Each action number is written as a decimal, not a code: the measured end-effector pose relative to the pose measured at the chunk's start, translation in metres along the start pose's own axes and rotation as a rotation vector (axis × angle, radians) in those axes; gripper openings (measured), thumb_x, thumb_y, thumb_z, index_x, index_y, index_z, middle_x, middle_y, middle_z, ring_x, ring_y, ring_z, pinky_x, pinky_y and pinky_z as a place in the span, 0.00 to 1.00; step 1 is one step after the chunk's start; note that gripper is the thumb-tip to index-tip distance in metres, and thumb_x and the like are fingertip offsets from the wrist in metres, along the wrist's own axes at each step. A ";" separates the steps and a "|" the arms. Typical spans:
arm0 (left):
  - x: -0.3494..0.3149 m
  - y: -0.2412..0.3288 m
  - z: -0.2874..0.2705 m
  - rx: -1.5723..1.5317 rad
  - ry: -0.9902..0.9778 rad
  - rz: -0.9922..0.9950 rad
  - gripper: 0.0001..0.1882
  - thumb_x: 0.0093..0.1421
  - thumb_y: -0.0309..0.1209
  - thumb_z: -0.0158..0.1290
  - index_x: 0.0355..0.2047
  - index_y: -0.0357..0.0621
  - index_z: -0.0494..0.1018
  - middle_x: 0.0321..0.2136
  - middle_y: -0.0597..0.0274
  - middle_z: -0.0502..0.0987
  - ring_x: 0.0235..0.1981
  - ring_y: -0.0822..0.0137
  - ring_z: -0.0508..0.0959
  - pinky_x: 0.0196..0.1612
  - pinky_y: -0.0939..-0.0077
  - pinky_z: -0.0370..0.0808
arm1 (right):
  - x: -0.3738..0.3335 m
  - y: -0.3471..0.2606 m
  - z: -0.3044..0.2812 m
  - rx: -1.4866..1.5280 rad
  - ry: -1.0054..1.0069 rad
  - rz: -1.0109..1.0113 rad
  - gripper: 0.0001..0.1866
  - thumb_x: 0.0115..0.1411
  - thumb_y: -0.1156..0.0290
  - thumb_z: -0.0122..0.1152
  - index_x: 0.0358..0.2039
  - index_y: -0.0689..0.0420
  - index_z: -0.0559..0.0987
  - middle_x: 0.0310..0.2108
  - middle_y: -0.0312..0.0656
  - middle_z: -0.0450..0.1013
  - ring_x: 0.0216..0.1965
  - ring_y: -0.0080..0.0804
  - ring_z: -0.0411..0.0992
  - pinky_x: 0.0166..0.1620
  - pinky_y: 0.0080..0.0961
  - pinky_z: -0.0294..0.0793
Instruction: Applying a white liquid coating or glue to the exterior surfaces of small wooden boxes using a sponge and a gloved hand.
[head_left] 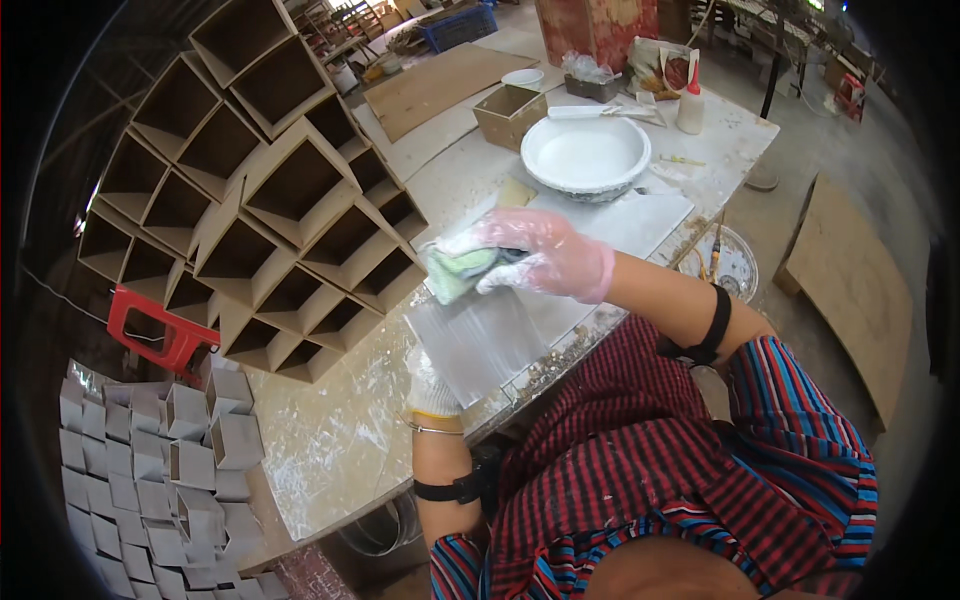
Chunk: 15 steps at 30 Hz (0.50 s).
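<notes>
My right hand (545,250), in a thin pinkish glove smeared with white, grips a folded green-and-white cloth (455,268). The cloth is just above the upper edge of a grey box (478,345), whose flat side looks streaked and faces up; I cannot tell whether they touch. On the box's left side, my left hand (430,382) wears a white knit glove and holds the box near the table's front edge. Its fingers are partly hidden by the box. Beyond my right hand, a white basin (585,155) of white liquid has a flat white-handled tool (600,112) across its far rim.
Bare brown boxes (290,190) stand stacked at the left of the worktable (320,450). Many grey-coated boxes (150,480) are piled lower left by a red plastic stool (160,330). A brown box (510,115) and a bottle (691,108) sit near the basin; a bucket (735,265) stands right.
</notes>
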<state>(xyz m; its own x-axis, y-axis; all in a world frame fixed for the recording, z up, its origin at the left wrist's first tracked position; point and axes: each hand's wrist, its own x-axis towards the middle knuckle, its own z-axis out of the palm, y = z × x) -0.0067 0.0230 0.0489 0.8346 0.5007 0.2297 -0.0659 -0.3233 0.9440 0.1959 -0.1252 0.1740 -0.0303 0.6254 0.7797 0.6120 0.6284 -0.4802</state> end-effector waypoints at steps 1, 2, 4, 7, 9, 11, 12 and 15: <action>-0.001 0.004 0.005 -0.161 0.001 -0.062 0.23 0.68 0.39 0.35 0.60 0.40 0.59 0.56 0.53 0.66 0.56 0.57 0.68 0.60 0.63 0.64 | 0.004 -0.001 0.004 -0.034 -0.013 -0.032 0.25 0.52 0.67 0.66 0.52 0.51 0.75 0.39 0.40 0.75 0.41 0.39 0.72 0.47 0.31 0.68; -0.002 0.010 0.009 -0.331 0.010 -0.127 0.24 0.68 0.39 0.35 0.60 0.40 0.59 0.57 0.53 0.66 0.56 0.57 0.68 0.60 0.64 0.64 | 0.009 -0.002 0.009 -0.070 -0.027 -0.064 0.25 0.51 0.66 0.67 0.52 0.50 0.75 0.39 0.40 0.75 0.41 0.39 0.72 0.47 0.31 0.68; 0.000 0.026 0.017 -0.652 0.078 -0.254 0.24 0.68 0.39 0.36 0.60 0.40 0.59 0.57 0.53 0.66 0.56 0.57 0.68 0.60 0.64 0.65 | 0.004 -0.001 0.015 -0.274 -0.037 -0.197 0.29 0.48 0.63 0.68 0.54 0.45 0.74 0.39 0.36 0.75 0.41 0.38 0.72 0.45 0.32 0.69; 0.004 0.046 0.015 -0.963 0.203 -0.366 0.24 0.68 0.38 0.37 0.60 0.39 0.58 0.57 0.53 0.65 0.56 0.58 0.68 0.59 0.64 0.66 | -0.026 -0.014 0.033 -0.155 -0.283 -0.149 0.32 0.48 0.65 0.68 0.56 0.42 0.72 0.37 0.36 0.75 0.40 0.39 0.71 0.43 0.35 0.70; 0.006 0.059 0.012 -1.057 0.261 -0.406 0.24 0.68 0.38 0.37 0.61 0.39 0.58 0.58 0.53 0.65 0.56 0.58 0.69 0.59 0.65 0.66 | -0.044 -0.034 0.039 -0.079 -0.399 -0.179 0.33 0.47 0.65 0.68 0.57 0.40 0.71 0.36 0.37 0.74 0.39 0.40 0.71 0.41 0.37 0.69; 0.009 0.070 0.011 -1.086 0.296 -0.447 0.24 0.67 0.37 0.38 0.61 0.39 0.58 0.58 0.53 0.65 0.56 0.58 0.69 0.59 0.65 0.67 | -0.046 -0.039 0.041 -0.045 -0.439 -0.192 0.34 0.47 0.66 0.68 0.57 0.39 0.71 0.36 0.38 0.73 0.39 0.41 0.71 0.40 0.38 0.69; 0.010 0.070 0.010 -1.085 0.274 -0.446 0.24 0.68 0.37 0.38 0.61 0.39 0.58 0.58 0.53 0.65 0.56 0.58 0.69 0.59 0.65 0.67 | -0.045 -0.040 0.042 -0.050 -0.421 -0.192 0.33 0.46 0.66 0.67 0.56 0.39 0.71 0.36 0.39 0.73 0.39 0.41 0.70 0.40 0.38 0.69; 0.009 0.069 0.012 -1.030 0.196 -0.429 0.24 0.68 0.37 0.37 0.61 0.39 0.58 0.58 0.53 0.65 0.55 0.57 0.69 0.58 0.64 0.68 | -0.031 -0.033 0.038 0.038 -0.355 -0.230 0.35 0.45 0.68 0.67 0.57 0.40 0.71 0.38 0.40 0.72 0.39 0.43 0.70 0.41 0.39 0.69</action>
<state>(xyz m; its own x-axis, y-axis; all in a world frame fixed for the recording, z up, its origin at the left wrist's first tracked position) 0.0026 -0.0047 0.1134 0.8026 0.5575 -0.2123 -0.2896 0.6753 0.6783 0.1466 -0.1476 0.1502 -0.4369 0.5831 0.6850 0.5279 0.7827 -0.3296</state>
